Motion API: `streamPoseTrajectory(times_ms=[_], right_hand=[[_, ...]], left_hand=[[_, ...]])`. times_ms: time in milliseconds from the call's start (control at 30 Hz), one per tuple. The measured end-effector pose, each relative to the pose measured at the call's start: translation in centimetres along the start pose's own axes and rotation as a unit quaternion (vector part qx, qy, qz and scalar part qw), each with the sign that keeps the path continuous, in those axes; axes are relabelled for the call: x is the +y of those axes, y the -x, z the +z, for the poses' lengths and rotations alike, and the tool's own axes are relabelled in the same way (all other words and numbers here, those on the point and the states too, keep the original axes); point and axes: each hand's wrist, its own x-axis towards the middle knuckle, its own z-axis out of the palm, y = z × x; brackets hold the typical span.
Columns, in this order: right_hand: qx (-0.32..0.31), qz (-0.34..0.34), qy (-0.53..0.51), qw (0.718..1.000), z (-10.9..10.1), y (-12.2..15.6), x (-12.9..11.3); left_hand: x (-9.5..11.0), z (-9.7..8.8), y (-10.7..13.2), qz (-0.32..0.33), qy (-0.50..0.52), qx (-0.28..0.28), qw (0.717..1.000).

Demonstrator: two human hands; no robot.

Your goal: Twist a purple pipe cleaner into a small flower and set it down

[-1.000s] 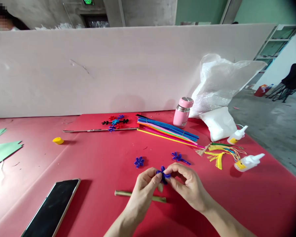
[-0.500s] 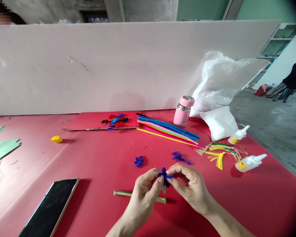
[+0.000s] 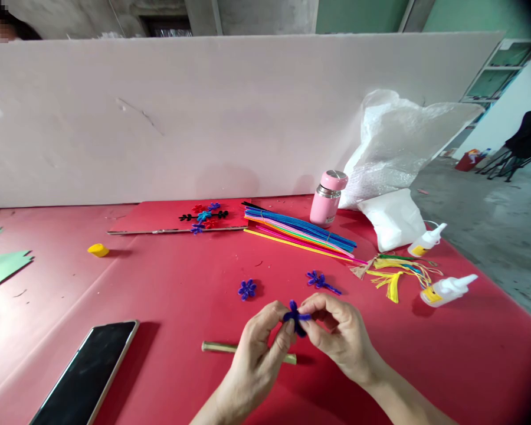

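A small dark blue pipe-cleaner flower (image 3: 295, 317) is pinched between the fingertips of both hands, just above the red table (image 3: 168, 307). My left hand (image 3: 259, 354) grips it from the left, my right hand (image 3: 338, 336) from the right. Two similar purple flowers lie beyond the hands, one at the left (image 3: 246, 289) and one with a short stem at the right (image 3: 321, 281). An olive-green stick (image 3: 230, 349) lies flat on the table under my left hand.
A phone (image 3: 86, 375) lies near left. A bundle of coloured pipe cleaners (image 3: 301, 233), a pink flask (image 3: 328, 199), white bags (image 3: 393, 171), two glue bottles (image 3: 446, 289), yellow tassels (image 3: 393, 274), a yellow cap (image 3: 98, 250), green paper (image 3: 0, 265) and a flower-decorated red card (image 3: 177, 219) surround.
Both hands have kept hold of the blue flower and turned it slightly between the fingertips. The view has shifted a little.
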Motion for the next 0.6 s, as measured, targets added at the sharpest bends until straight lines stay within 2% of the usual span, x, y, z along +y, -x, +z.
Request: streamPoseTrajectory(times_ms=[167, 467, 533, 600], right_hand=[[-0.02, -0.029, 0.012, 0.999, -0.04, 0.02, -0.09], [-0.013, -0.095, 0.089, 0.991, -0.31, -0.01, -0.14], [-0.006, -0.114, 0.122, 0.986, -0.26, 0.09, -0.17], [0.005, -0.127, 0.144, 0.981, -0.16, 0.26, -0.16]], left_hand=[[-0.54, 0.01, 0.01, -0.011, 0.038, 0.004, 0.999], [-0.3, 0.09, -0.21, 0.007, 0.013, 0.024, 1.0], [-0.53, 0.22, -0.19, -0.02, 0.064, 0.026, 0.997], [-0.95, 0.43, -0.14, -0.062, 0.159, 0.022, 0.985]])
